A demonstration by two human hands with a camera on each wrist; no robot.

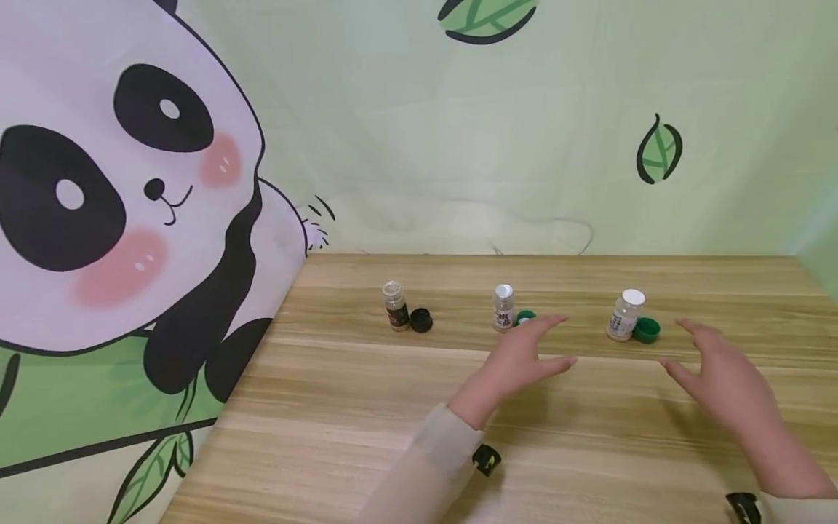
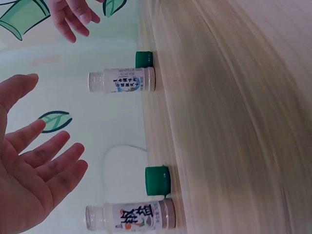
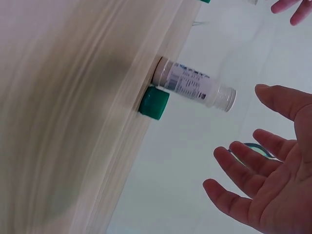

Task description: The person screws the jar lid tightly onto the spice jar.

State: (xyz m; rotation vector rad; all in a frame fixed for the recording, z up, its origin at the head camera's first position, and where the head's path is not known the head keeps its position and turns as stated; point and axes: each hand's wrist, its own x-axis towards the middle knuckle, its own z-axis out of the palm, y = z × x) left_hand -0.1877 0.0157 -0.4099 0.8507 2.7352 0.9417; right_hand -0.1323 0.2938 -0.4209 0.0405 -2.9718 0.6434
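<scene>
Head view: left hand (image 1: 513, 364) and right hand (image 1: 736, 375) hover over the desk (image 1: 327, 415), each grip spread apart. Right bottle (image 1: 624, 319) stands between them, slightly beyond, with a green cap (image 1: 647, 330) beside it. The left hand partly blocks the middle cap (image 1: 526, 316), next to the middle bottle (image 1: 503, 309). Left of that grip: dark-labelled bottle (image 1: 396, 309), black cap (image 1: 421, 320), then a panda backdrop (image 1: 190, 255). Left wrist: grip spread, two bottles past it; contents maybe tannish, honestly hard to tell. Right wrist: grip spread too, right bottle off its thumb side.

Three bottles (image 1: 397, 313) (image 1: 503, 313) (image 1: 624, 320) upright in row, uncapped (caps (image 1: 421, 321) (image 1: 526, 316) (image 1: 647, 331) beside).
</scene>
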